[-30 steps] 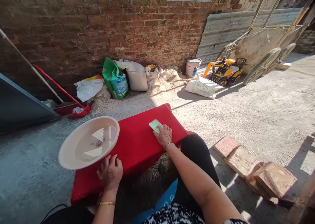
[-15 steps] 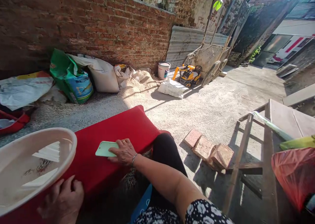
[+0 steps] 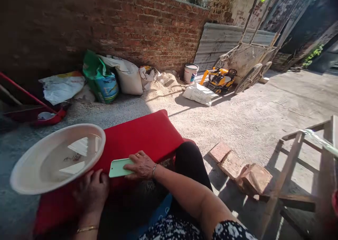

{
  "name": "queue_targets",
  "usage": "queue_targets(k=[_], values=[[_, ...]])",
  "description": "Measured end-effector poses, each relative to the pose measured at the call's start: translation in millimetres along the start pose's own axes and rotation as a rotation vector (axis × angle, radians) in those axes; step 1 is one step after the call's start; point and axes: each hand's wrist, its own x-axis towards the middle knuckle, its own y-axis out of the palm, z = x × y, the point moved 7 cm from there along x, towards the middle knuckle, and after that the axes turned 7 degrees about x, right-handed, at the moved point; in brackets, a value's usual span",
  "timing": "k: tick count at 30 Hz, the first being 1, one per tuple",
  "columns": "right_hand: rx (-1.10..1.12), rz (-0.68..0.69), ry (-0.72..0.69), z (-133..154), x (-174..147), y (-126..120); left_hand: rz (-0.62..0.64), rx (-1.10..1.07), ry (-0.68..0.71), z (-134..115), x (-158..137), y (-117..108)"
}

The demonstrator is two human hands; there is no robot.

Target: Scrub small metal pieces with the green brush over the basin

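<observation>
My right hand (image 3: 141, 166) grips the near end of a flat pale green slab (image 3: 120, 167), about phone-sized with rounded corners; I cannot tell what it is. It is held low over a bench covered in red cloth (image 3: 142, 129). At the left, a wide white basin (image 3: 19, 175) of water sits on the same bench, with a few small dark bits in it. My left hand (image 3: 93, 189), fingers somewhat apart and partly in shadow, lies by the basin's near rim. Whether it touches the rim is unclear.
Beyond the bench, sacks (image 3: 129, 78) and a sand heap (image 3: 165, 87) line a brick wall (image 3: 148, 32). Farther right are a bucket (image 3: 190, 73), a yellow toy digger (image 3: 220, 79) and a cart (image 3: 243, 62). Bricks (image 3: 255, 178) and a wooden frame (image 3: 285, 173) lie to my right. A red dustpan (image 3: 56, 117) is at left.
The view has turned left, so everything sits farther right and the whole basin shows. My right hand still holds the green slab. My left hand remains by the basin rim.
</observation>
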Motion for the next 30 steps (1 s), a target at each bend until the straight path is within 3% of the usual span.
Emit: queue_targets(k=[2,6,9,12,17,20,23,27,30], values=[[0.005,-0.016,0.084,-13.6,-3.0,-5.5,0.004,0.147,0.031,-8.7,-1.9,-6.6],[-0.047,-0.190,0.648,-90.1,-21.4,-29.1,0.045,0.241,0.048,-13.9,-3.7,-9.5],[-0.083,-0.271,0.879,-121.8,-36.9,-38.8,0.080,0.235,0.033,-13.1,-5.3,-9.8],[-0.077,-0.253,0.763,-109.3,-32.0,-30.4,0.113,0.176,0.007,-13.1,-7.5,-11.9],[0.020,-0.092,0.183,-23.2,-12.0,7.0,0.136,0.152,-0.025,-13.2,-11.2,-18.4],[0.074,-0.018,-0.033,5.8,-13.5,19.4,0.138,0.189,-0.039,-11.3,-12.3,-20.7],[0.026,-0.100,0.090,-22.6,-15.2,15.6,0.126,0.203,-0.025,-12.6,-12.2,-22.8],[-0.036,-0.271,0.582,-100.6,-23.4,-3.3,0.064,0.188,-0.017,-13.9,-12.5,-26.6],[0.105,-0.377,0.795,-123.6,-28.0,-17.3,0.018,0.229,-0.005,-6.7,-10.6,-22.0]])
